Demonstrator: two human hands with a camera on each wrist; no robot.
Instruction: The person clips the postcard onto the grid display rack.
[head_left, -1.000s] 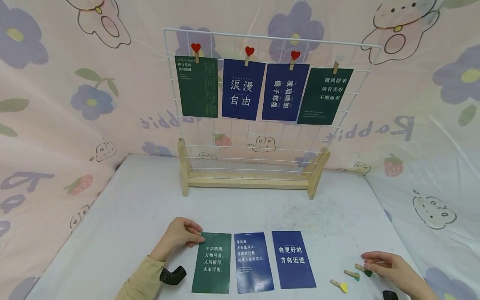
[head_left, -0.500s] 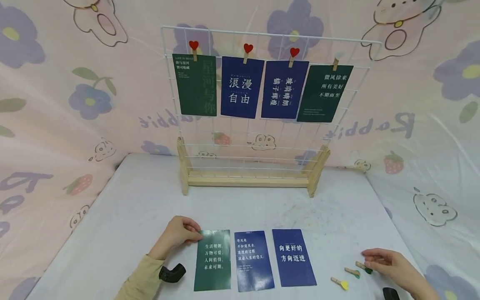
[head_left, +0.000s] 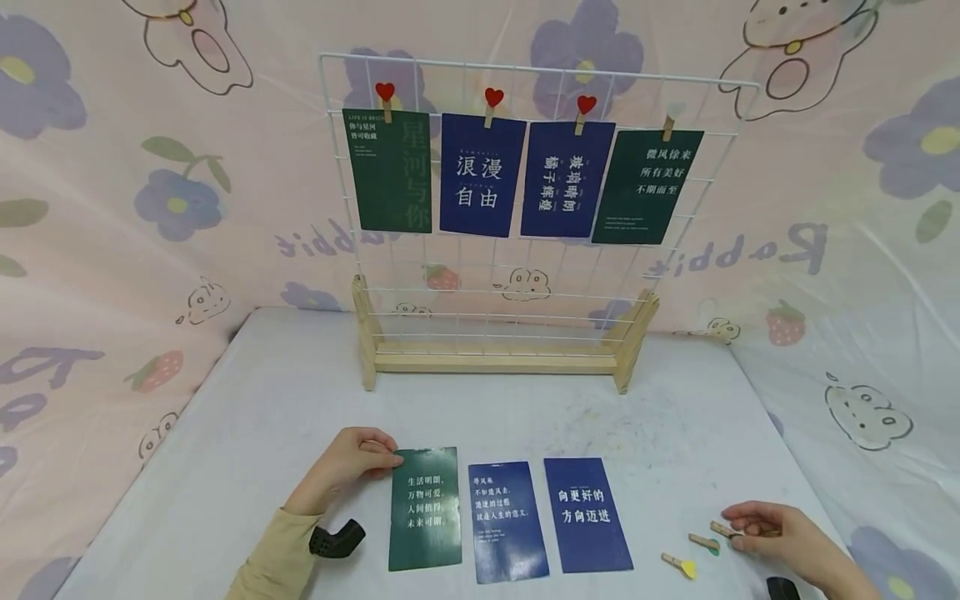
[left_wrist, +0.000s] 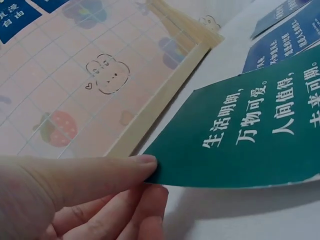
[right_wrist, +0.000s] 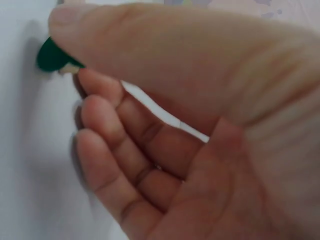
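My left hand (head_left: 347, 467) pinches the top left corner of a green card (head_left: 425, 546) with white writing. In the left wrist view the thumb lies on top of the card's corner (left_wrist: 172, 167), fingers below, and the near edge stands off the white tabletop with a shadow under it. My right hand (head_left: 791, 537) pinches a small wooden clothespin (head_left: 722, 528) at the right. Its dark green heart end (right_wrist: 49, 57) sticks out beneath the thumb in the right wrist view. Two more clothespins, one with a teal heart (head_left: 703, 543) and one with a yellow heart (head_left: 678, 565), lie beside it.
Two blue cards, a middle one (head_left: 510, 533) and a right one (head_left: 588, 533), lie to the right of the green card. Behind stands a white wire grid rack (head_left: 487, 317) on a wooden base (head_left: 495, 364), with several cards clipped along its upper part.
My left hand has drawn the green card slightly away from me, its top edge now higher than the blue cards'. The right hand's fingers have closed in on the green-heart clothespin.
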